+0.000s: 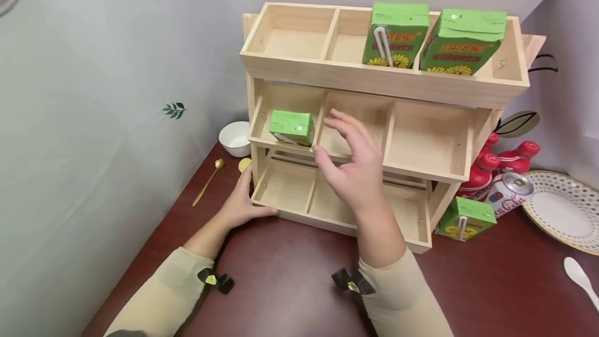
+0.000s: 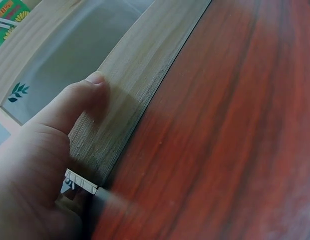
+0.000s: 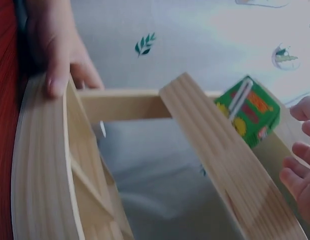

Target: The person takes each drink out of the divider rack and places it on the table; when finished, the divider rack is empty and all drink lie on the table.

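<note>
A three-tier wooden rack (image 1: pixel 383 81) with divided compartments stands on the table. My left hand (image 1: pixel 241 203) grips its lower left corner. The left wrist view shows the thumb (image 2: pixel 82 97) pressed on the front board (image 2: pixel 139 65) of the bottom tier. In the middle tier's left compartment stands a green drink carton (image 1: pixel 291 126), leaning back a little. To the right of this carton my right hand (image 1: pixel 357 168) hovers before the middle tier, its thumb and fingers spread apart with nothing between them. The right wrist view also shows the carton (image 3: pixel 250 110) apart from the fingertips (image 3: pixel 292 182).
Two green cartons (image 1: pixel 396 35) (image 1: pixel 463 40) stand in the top tier. Right of the rack are another green carton (image 1: pixel 465 218), a Coca-Cola can (image 1: pixel 509 191), red-capped bottles (image 1: pixel 517 157), a patterned plate (image 1: pixel 561 204) and a white spoon (image 1: pixel 580 280). A white bowl (image 1: pixel 235 139) and golden spoon (image 1: pixel 208 182) lie left.
</note>
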`<control>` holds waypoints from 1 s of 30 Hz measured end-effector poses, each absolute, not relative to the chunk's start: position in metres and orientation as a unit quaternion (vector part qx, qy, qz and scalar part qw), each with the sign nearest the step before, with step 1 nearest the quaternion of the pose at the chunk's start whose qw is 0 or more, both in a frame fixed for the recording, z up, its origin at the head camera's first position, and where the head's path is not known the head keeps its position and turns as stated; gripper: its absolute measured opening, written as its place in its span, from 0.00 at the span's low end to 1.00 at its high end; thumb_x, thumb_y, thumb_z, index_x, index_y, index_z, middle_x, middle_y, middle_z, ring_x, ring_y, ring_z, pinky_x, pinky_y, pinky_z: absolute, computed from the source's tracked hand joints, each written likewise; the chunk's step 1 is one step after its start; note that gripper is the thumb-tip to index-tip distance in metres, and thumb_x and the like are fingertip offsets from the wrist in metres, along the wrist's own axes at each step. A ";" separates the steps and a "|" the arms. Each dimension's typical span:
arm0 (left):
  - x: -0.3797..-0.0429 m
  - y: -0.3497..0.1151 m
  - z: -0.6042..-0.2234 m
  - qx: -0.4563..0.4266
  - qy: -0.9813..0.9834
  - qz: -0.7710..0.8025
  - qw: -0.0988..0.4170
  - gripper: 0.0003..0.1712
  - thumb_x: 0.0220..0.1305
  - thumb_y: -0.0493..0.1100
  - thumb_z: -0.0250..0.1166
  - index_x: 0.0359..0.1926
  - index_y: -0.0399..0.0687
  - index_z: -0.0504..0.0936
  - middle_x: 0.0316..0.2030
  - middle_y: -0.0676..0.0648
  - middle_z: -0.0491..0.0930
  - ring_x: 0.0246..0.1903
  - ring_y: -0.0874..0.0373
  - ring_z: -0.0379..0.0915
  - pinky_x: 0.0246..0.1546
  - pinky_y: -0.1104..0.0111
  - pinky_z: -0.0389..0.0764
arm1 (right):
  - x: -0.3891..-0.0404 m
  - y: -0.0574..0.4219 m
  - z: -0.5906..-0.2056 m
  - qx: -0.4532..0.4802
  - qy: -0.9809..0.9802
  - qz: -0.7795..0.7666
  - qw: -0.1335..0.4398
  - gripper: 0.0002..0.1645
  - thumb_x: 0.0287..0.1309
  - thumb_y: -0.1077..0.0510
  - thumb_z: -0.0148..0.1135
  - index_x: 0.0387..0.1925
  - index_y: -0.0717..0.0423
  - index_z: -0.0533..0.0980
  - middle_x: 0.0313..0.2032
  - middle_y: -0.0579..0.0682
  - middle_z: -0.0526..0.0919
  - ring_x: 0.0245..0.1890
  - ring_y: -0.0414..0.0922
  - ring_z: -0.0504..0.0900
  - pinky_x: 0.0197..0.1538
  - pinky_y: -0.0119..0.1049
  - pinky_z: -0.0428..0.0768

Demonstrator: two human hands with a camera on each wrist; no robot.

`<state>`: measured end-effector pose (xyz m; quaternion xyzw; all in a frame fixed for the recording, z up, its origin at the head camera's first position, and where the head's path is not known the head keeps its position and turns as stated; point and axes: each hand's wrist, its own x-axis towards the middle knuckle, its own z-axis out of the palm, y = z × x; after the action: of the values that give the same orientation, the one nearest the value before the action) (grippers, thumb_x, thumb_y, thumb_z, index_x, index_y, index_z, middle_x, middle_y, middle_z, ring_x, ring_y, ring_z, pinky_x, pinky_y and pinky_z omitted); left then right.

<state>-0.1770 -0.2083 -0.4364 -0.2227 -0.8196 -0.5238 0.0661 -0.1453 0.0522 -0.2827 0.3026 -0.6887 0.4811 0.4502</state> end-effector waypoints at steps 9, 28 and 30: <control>-0.176 -0.204 -0.435 -0.224 -0.826 -0.513 0.071 0.74 0.28 0.40 0.86 0.75 0.44 0.49 0.66 0.38 0.58 0.64 0.46 0.53 0.62 0.50 0.55 | -0.168 0.036 -0.308 0.328 -0.733 0.451 0.390 0.37 0.54 0.60 0.67 0.65 0.60 0.67 0.69 0.55 0.63 0.68 0.51 0.62 0.65 0.45 0.64; -0.195 -0.217 -0.469 -0.203 -0.843 -0.492 0.077 0.77 0.25 0.52 0.87 0.74 0.72 0.46 0.66 0.55 0.58 0.65 0.57 0.51 0.64 0.55 0.55 | -0.174 0.028 -0.314 0.296 -0.701 0.478 0.438 0.19 0.52 0.71 0.69 0.47 0.61 0.82 0.53 0.54 0.81 0.53 0.46 0.80 0.52 0.33 0.76; -0.194 -0.216 -0.466 -0.204 -0.843 -0.492 0.078 0.77 0.25 0.51 0.87 0.75 0.70 0.46 0.66 0.54 0.58 0.65 0.57 0.51 0.64 0.54 0.55 | -0.174 0.027 -0.314 0.303 -0.695 0.486 0.435 0.19 0.52 0.72 0.68 0.47 0.62 0.82 0.53 0.55 0.81 0.53 0.47 0.80 0.51 0.33 0.77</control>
<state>-0.1936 -0.2158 -0.4662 -0.2039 -0.8427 -0.4922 0.0779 -0.1738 0.0273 -0.3139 0.3027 -0.6952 0.4857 0.4349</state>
